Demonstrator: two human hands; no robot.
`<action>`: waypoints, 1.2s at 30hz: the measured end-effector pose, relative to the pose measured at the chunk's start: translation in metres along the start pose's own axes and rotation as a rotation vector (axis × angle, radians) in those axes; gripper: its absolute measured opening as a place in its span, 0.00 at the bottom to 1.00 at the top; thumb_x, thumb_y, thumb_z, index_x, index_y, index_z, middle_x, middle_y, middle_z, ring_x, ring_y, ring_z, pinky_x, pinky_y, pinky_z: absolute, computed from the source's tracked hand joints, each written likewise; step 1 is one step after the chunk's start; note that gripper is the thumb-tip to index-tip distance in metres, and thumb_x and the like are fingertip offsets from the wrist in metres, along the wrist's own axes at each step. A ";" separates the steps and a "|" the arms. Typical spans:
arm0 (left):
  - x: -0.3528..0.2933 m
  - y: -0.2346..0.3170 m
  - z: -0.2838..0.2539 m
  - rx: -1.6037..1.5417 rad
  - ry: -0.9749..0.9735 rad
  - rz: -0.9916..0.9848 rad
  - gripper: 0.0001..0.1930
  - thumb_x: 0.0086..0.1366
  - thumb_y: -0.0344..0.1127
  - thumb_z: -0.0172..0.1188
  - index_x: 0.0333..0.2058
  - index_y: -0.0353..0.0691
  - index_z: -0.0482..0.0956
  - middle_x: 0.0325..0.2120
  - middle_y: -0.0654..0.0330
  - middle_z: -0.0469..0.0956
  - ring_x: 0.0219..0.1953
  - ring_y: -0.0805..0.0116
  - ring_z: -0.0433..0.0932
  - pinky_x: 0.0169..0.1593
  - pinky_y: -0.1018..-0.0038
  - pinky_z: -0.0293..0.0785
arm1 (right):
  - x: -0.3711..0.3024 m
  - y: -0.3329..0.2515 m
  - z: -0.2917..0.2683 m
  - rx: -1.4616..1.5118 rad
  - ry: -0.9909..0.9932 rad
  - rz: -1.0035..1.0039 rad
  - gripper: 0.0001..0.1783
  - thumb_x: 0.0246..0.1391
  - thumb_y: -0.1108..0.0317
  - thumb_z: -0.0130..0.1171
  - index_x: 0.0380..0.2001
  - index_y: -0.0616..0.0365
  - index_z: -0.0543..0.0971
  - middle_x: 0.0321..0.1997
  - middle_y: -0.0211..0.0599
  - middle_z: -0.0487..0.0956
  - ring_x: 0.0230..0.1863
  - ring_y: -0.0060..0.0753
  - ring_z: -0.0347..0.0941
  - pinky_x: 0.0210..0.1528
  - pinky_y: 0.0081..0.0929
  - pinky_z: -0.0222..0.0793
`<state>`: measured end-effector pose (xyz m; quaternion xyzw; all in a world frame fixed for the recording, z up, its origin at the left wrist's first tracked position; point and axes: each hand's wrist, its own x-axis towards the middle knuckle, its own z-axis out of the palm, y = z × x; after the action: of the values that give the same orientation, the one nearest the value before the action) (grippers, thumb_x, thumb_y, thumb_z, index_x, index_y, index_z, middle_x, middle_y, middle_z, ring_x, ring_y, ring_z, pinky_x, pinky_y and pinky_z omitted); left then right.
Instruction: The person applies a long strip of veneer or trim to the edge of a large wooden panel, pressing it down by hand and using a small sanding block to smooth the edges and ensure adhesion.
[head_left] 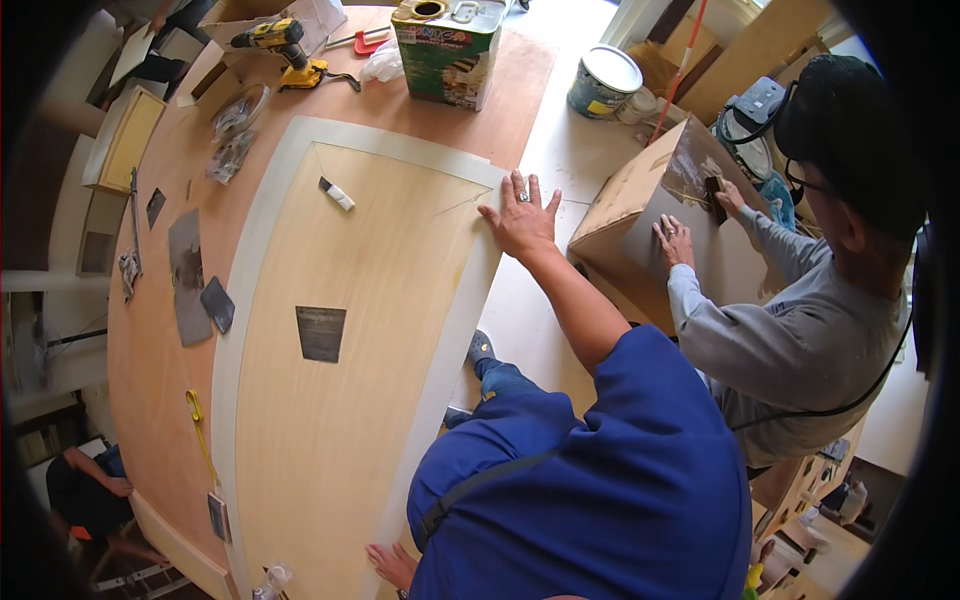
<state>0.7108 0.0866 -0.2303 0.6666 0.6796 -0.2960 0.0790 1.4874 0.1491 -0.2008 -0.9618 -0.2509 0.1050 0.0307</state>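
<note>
The pale-bordered panel (385, 330) lies eight o'clock of centre on the worktop (158, 385). I'd judge it stiff but unwieldy, best held by opposite long edges. My right hand (525, 222), fingers spread wide, empty, is at two o'clock; the left hand (392, 567) (half hidden, grip unreadable) at six.

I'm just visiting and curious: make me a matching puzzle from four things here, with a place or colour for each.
1. right hand
2. power drill
3. square can
4. bucket

A. on the pale floor
B. yellow and black
C. spread at the edge of the pale panel
D. mostly green sides

Pairs: 1-C, 2-B, 3-D, 4-A
</note>
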 end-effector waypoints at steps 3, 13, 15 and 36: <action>-0.033 0.045 -0.053 -0.133 0.038 0.036 0.36 0.66 0.53 0.50 0.65 0.33 0.58 0.69 0.52 0.52 0.70 0.53 0.50 0.60 0.45 0.60 | -0.005 0.000 0.000 0.008 -0.008 -0.011 0.45 0.63 0.33 0.33 0.71 0.56 0.51 0.77 0.35 0.45 0.77 0.46 0.33 0.70 0.66 0.22; -0.039 0.047 -0.048 -0.259 0.155 0.140 0.36 0.68 0.50 0.50 0.61 0.22 0.58 0.65 0.36 0.55 0.67 0.41 0.56 0.62 0.50 0.59 | -0.015 0.001 -0.012 0.025 -0.078 -0.072 0.44 0.62 0.33 0.36 0.71 0.53 0.52 0.77 0.34 0.48 0.77 0.47 0.33 0.69 0.69 0.19; -0.043 0.062 -0.058 -0.259 0.076 0.099 0.35 0.70 0.48 0.48 0.62 0.20 0.56 0.65 0.35 0.53 0.67 0.39 0.54 0.63 0.49 0.57 | -0.013 0.000 -0.008 0.017 -0.083 -0.093 0.45 0.62 0.34 0.37 0.71 0.54 0.53 0.77 0.35 0.48 0.77 0.46 0.34 0.69 0.69 0.19; -0.049 0.124 -0.054 -0.459 0.280 0.079 0.47 0.63 0.59 0.52 0.66 0.25 0.48 0.68 0.37 0.46 0.71 0.41 0.41 0.70 0.48 0.39 | -0.055 -0.029 0.003 -0.113 -0.097 -0.174 0.43 0.65 0.39 0.35 0.71 0.59 0.48 0.77 0.39 0.43 0.77 0.46 0.37 0.73 0.57 0.28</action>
<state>0.8490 0.0636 -0.1988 0.6917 0.7066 -0.0360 0.1451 1.4259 0.1478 -0.1899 -0.9303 -0.3402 0.1343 -0.0270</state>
